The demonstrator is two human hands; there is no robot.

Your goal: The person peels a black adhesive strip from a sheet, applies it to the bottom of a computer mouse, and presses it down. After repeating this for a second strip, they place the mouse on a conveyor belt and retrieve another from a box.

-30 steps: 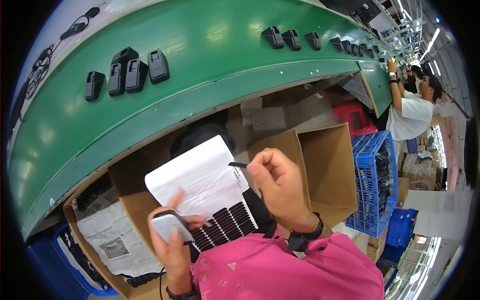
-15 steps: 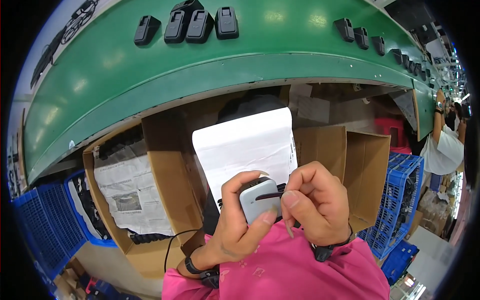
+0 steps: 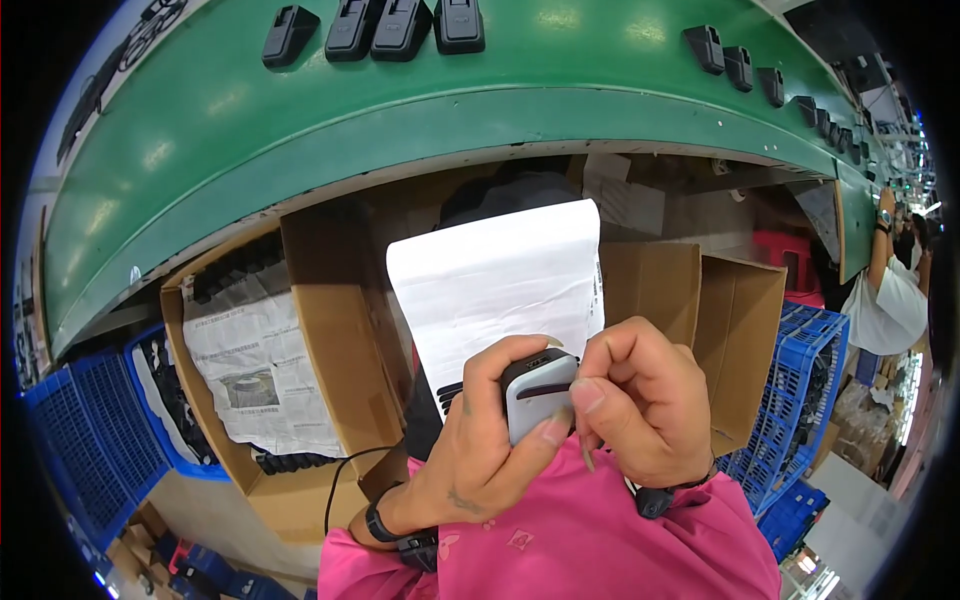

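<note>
My left hand (image 3: 485, 440) is closed around a small pale grey device (image 3: 527, 414) with rounded corners and a black side. It is tilted, with its pale face up. A thin dark strip (image 3: 543, 390) lies across that face. At the strip's right end, my right hand (image 3: 650, 415) pinches with thumb and forefinger; its other fingers are curled in. White paper (image 3: 490, 280) rests beneath and beyond the hands, with black bars at its lower left.
Black angled docks (image 3: 460, 25) stand on the green bench (image 3: 350, 125). An open cardboard box (image 3: 345, 350) at left holds dark parts under newsprint (image 3: 258, 360). Another carton (image 3: 738, 340) and a blue crate (image 3: 800, 370) are at right. A co-worker (image 3: 888, 305) is at far right.
Both hands and the device have shifted slightly to the right. The right fingertips are closer to the device's face, and less of the strip shows. The bench sits higher in view.
</note>
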